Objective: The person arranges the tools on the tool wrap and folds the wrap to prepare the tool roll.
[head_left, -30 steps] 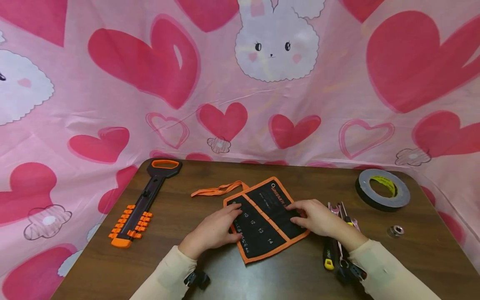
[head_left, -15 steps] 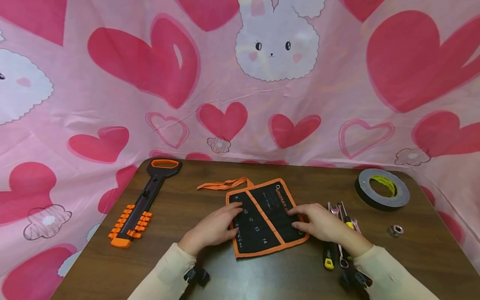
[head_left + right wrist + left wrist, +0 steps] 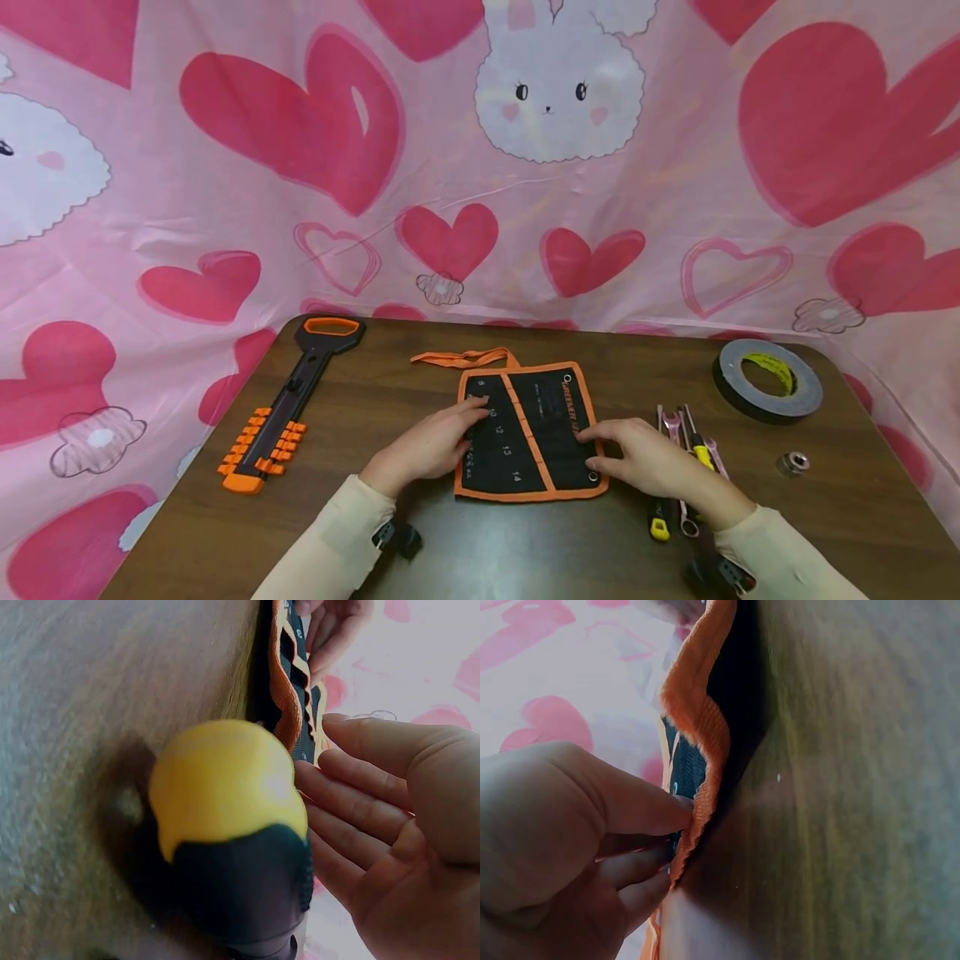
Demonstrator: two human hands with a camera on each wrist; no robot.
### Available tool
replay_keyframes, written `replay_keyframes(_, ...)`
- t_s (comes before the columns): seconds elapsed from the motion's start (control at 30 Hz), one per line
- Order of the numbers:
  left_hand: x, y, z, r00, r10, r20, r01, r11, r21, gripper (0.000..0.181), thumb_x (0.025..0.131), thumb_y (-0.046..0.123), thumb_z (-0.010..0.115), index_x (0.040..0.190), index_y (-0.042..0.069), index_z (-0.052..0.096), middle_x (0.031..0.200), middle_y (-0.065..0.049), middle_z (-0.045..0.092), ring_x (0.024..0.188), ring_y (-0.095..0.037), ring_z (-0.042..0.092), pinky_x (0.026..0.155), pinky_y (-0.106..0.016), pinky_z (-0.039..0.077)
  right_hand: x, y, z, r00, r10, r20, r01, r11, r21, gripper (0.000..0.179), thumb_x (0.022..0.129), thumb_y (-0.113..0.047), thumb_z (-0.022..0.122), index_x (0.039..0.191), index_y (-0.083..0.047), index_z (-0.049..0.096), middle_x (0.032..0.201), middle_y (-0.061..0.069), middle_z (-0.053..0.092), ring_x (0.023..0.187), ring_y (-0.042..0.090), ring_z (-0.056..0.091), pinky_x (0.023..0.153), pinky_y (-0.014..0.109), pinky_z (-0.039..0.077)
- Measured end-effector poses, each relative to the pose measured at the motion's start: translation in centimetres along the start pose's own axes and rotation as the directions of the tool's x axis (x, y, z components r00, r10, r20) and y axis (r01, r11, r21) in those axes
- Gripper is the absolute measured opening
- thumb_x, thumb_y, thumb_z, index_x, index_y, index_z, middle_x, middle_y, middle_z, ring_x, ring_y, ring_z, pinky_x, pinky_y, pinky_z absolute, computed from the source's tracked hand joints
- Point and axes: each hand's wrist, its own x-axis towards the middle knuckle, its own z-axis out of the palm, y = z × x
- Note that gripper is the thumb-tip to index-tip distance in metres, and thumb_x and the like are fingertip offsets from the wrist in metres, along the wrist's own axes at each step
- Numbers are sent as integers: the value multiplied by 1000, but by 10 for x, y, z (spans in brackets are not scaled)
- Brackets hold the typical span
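A black tool roll (image 3: pixel 555 433) with orange trim lies unrolled on the table, numbered pockets on its left half. From its far edge trails an orange tie strap (image 3: pixel 465 358). My left hand (image 3: pixel 427 446) rests on its left side, fingertips on the black cloth; in the left wrist view the thumb (image 3: pixel 641 799) touches the orange edge. On the right part of the roll, my right hand (image 3: pixel 637 454) lays its fingertips near the printed lettering. Its fingers (image 3: pixel 360 799) look straight and spread in the right wrist view.
Beside my right forearm lie wrenches (image 3: pixel 688 525) and a screwdriver (image 3: pixel 702 452); a yellow-and-black handle end (image 3: pixel 225 787) looms in the right wrist view. Tape (image 3: pixel 806 392) and a metal socket (image 3: pixel 795 462) sit right. A black-and-orange rack (image 3: pixel 288 400) stands left; patterned cloth (image 3: pixel 442 150) hangs behind.
The tool roll has turned counterclockwise under both hands, its near edge now about level with the table front. The strap has shifted right and away, and the right hand slightly nearer the body.
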Motion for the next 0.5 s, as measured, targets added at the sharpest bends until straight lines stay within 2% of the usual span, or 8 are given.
replay_keyframes(0.13,2,-4,0,1000,-1,-1,1,1000,-8,50,105,1,64,154,4,57,171,-15,44,154,-36,49,124,-55,44,-1,1,2,1000,-23,-10,23,1000,-4,35,99,-27,80,129,-9,78,128,8,79,123,35,73,104,60,57)
replay_keyframes(0.2,3,-1,-2,1000,-23,13,23,1000,-18,50,105,0,64,155,5,57,171,-13,44,156,-36,47,125,-55,43,-3,2,2,1000,-27,-13,27,1000,0,35,99,-28,80,129,-10,78,128,8,79,123,35,73,104,60,57)
replay_keyframes(0.5,6,-5,-2,999,-25,41,26,1000,-17,52,107,2,63,158,8,54,173,-10,41,158,-32,44,126,-52,41,-7,2,4,1000,-2,4,2,999,35,37,98,-30,81,129,-10,77,130,11,78,122,35,72,104,63,56)
